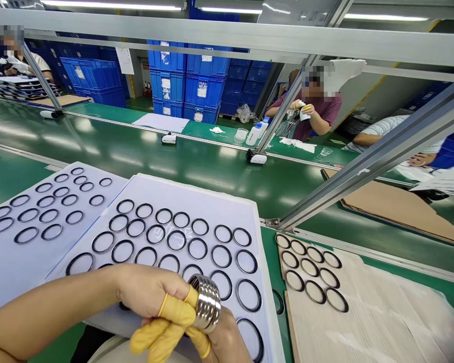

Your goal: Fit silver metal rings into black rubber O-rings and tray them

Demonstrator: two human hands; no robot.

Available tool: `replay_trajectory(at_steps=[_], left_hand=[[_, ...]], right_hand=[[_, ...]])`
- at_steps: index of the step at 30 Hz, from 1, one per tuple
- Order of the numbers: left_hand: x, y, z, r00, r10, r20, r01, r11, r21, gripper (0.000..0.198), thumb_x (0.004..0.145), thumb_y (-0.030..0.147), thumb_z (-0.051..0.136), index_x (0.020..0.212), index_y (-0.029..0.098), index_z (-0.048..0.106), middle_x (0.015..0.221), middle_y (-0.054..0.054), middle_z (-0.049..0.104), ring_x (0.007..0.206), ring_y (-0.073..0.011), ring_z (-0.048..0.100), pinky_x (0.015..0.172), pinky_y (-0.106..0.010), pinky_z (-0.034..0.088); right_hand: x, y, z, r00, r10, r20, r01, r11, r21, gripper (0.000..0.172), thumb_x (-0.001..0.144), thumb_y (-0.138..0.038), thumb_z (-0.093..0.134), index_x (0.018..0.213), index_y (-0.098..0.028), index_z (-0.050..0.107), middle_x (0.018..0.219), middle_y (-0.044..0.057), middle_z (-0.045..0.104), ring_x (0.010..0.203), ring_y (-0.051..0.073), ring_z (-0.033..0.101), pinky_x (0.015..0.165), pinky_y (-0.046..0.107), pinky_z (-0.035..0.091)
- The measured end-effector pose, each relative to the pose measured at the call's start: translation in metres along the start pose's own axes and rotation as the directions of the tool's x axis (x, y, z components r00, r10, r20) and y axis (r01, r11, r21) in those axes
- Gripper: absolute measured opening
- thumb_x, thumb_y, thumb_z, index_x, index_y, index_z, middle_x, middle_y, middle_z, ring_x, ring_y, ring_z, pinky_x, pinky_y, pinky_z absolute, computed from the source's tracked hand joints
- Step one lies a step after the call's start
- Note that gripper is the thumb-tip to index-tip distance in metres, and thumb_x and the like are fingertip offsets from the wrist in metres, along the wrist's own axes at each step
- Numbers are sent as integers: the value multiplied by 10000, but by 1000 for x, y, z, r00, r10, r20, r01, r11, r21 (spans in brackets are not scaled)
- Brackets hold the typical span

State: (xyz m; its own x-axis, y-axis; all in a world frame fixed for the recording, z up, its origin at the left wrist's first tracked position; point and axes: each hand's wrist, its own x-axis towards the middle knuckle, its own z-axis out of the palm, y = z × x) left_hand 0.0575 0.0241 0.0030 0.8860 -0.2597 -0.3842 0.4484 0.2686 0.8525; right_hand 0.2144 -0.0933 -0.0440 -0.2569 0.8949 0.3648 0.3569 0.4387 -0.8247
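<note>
A short stack of shiny metal rings (207,304) is held on its side just above the sheet in front of me. My left hand (155,292), with yellow finger covers, reaches across from the left and pinches the stack's left edge. Its other covered fingers curl below. My right hand (229,338) grips the stack from below and the right; its fingers are partly hidden behind the rings and my left hand. Under both hands lies a white sheet (227,204) bearing rows of black-edged rings (197,248), laid flat and apart.
A second white sheet (94,171) with similar rings lies at the left. On the right, a film-covered board (382,312) carries several rings. Angled metal posts (363,166) rise from the green bench (212,166). Co-workers (325,108) sit across it; blue crates (202,91) stand behind.
</note>
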Motion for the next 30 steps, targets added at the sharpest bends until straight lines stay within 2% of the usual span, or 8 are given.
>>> replay_trajectory(at_steps=[4,8,11,15,18,21,25,30], left_hand=[[-2,-6,5,997,58,-52,-58,998,4,440,906,579,478,819,161,586,449,10,579,281,-100,423,302,-194,277],[-5,2,17,989,117,-93,-102,983,153,366,930,487,475,796,162,574,501,17,546,354,-90,419,347,-180,319],[-8,10,26,981,131,-140,-73,929,364,285,936,383,446,813,160,573,574,15,519,464,-96,452,433,-171,383],[-9,9,32,951,214,-224,-62,840,539,324,964,391,400,974,169,636,686,-3,577,563,-103,490,553,-175,427],[-2,0,30,927,244,-285,-125,917,378,597,927,652,334,949,155,664,728,-38,623,519,-100,474,536,-197,438],[9,-7,26,889,160,-429,-135,987,89,731,764,833,409,675,141,624,586,-30,583,428,-88,418,454,-210,394],[18,-9,19,860,44,-508,-118,986,-115,477,691,577,702,526,148,576,456,20,521,369,-60,358,402,-189,300],[16,-8,11,870,60,-489,-116,990,-84,229,727,347,688,619,150,643,434,58,510,321,-43,375,417,-172,335]], right_hand=[[5,-8,-3,991,101,89,-117,974,196,381,950,-513,475,872,-267,755,812,31,725,751,176,666,734,262,550],[5,-8,-12,962,214,168,-261,900,349,316,835,-531,654,1018,-291,750,1071,52,723,1063,253,655,1012,373,466],[-3,-3,-25,939,237,250,-327,843,427,653,638,-578,805,1211,-294,673,1260,82,662,1233,332,572,1100,450,377],[-18,5,-34,937,274,215,-344,824,450,934,574,-672,790,1384,-291,521,1449,111,515,1349,376,450,1098,502,359],[-23,14,-30,943,281,177,-332,828,453,977,524,-727,780,1355,-262,558,1472,121,485,1377,390,403,1118,497,334],[-23,22,-21,939,316,137,-344,834,432,838,678,-766,639,1345,-265,564,1432,105,528,1379,350,413,1123,480,338],[-22,21,-14,928,361,95,-366,827,426,669,852,-680,505,1384,-276,513,1420,99,527,1357,316,451,1120,441,362],[-24,15,-8,872,489,10,-407,713,571,580,814,-502,696,1345,-313,561,1354,95,574,1281,296,529,1093,407,415]])
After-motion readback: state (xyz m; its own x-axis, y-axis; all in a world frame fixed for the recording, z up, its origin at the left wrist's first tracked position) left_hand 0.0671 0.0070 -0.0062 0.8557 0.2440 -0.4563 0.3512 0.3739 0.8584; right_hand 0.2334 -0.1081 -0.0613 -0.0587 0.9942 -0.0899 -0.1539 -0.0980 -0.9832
